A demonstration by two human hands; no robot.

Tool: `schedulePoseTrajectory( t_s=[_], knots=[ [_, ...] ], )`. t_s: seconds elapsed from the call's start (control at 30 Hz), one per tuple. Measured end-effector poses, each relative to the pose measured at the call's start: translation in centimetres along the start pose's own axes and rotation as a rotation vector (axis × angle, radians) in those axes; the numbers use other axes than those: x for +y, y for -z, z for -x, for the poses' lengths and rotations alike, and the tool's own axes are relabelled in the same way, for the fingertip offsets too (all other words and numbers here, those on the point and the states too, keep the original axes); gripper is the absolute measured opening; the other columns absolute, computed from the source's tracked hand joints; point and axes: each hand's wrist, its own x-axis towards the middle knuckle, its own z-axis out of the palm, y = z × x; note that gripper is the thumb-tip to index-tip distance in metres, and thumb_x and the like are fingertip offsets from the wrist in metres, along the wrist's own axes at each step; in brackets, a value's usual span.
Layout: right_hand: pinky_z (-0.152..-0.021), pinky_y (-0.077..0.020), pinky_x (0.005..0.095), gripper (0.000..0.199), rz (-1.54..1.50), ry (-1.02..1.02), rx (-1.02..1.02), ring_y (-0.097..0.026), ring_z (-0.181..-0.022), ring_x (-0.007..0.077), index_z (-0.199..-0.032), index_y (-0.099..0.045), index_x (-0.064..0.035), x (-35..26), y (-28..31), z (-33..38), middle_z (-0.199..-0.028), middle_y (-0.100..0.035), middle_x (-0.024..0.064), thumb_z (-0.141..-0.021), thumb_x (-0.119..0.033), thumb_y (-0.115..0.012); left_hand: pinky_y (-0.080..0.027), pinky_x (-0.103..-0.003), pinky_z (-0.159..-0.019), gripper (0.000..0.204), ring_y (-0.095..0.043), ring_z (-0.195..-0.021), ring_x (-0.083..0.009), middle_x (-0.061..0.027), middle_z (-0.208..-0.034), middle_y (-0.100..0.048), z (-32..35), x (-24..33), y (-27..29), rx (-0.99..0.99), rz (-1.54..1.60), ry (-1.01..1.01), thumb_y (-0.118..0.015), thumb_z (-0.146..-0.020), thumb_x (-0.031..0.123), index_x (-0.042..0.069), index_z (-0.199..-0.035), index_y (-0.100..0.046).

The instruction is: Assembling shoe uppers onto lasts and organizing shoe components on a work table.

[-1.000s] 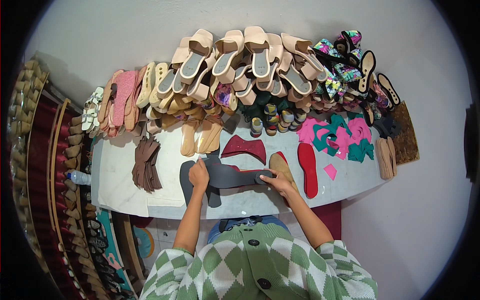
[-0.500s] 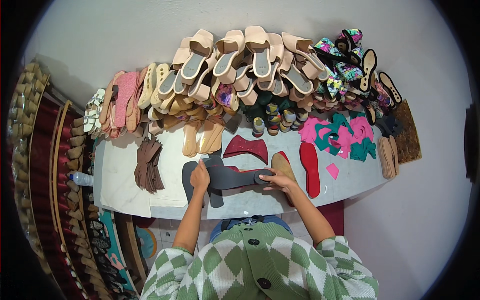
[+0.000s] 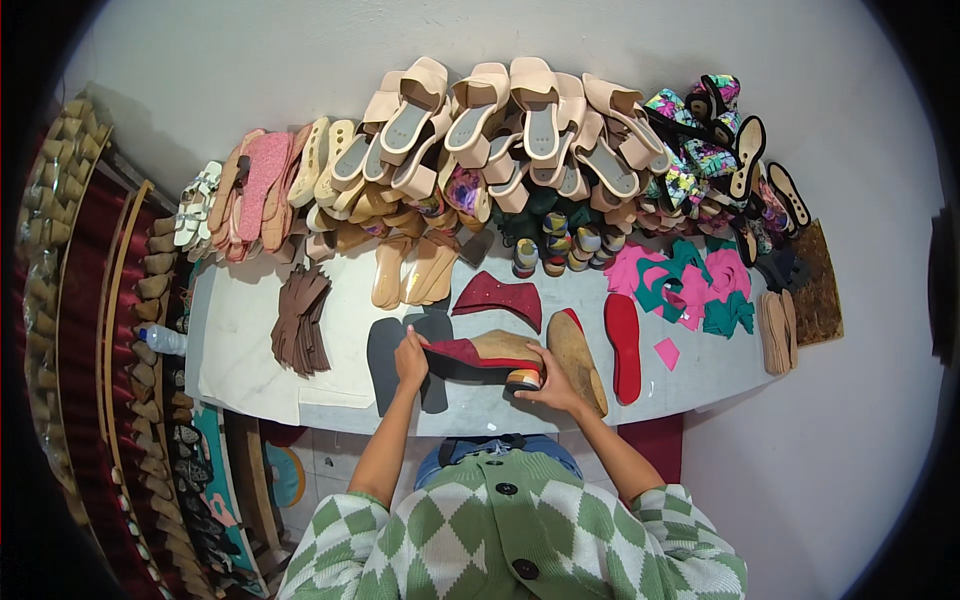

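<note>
Fingers of the left hand (image 3: 409,358) wrap the toe end of a dark red shoe (image 3: 480,358), so part of that end is hidden; the right hand (image 3: 549,384) grips the heel end, and its fingertips cover part of the cork-coloured heel. Compared with half a second ago, the shoe is raised and turned on its side above the counter (image 3: 250,340), between both hands. Both forearms come up from the lower edge, bent inward. Dark grey insoles (image 3: 385,352) lie under the left wrist.
</note>
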Motion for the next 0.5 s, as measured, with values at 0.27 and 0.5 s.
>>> schedulePoseTrajectory(
  t_s=[0.27,0.5],
  knots=[
    [-0.093,-0.0378,0.0409,0.085,0.668,0.389,0.342,-0.038,-0.118,0.0382,-0.127,-0.035,-0.0115,-0.7,0.2,0.3,-0.126,-0.032,0.0231,-0.057,-0.017,-0.082,-0.045,-0.030,-0.073,0.033,-0.058,-0.075,-0.0175,-0.0125,-0.086,-0.062,-1.9,0.0,-3.6,-0.016,0.927,0.123,-0.034,-0.096,0.026,0.002,-0.082,-0.053],
    [-0.088,-0.0405,0.0437,0.077,0.924,0.556,0.424,-0.041,-0.113,0.0429,-0.124,-0.039,-0.0165,2.9,0.7,0.0,-0.128,-0.031,0.0265,-0.059,-0.015,-0.080,-0.040,-0.029,-0.090,0.011,-0.052,-0.099,-0.0166,-0.0087,-0.107,-0.057,-2.2,-1.2,-7.1,-0.037,1.036,0.063,-0.046,-0.091,0.010,0.004,-0.100,-0.049]
  ],
)
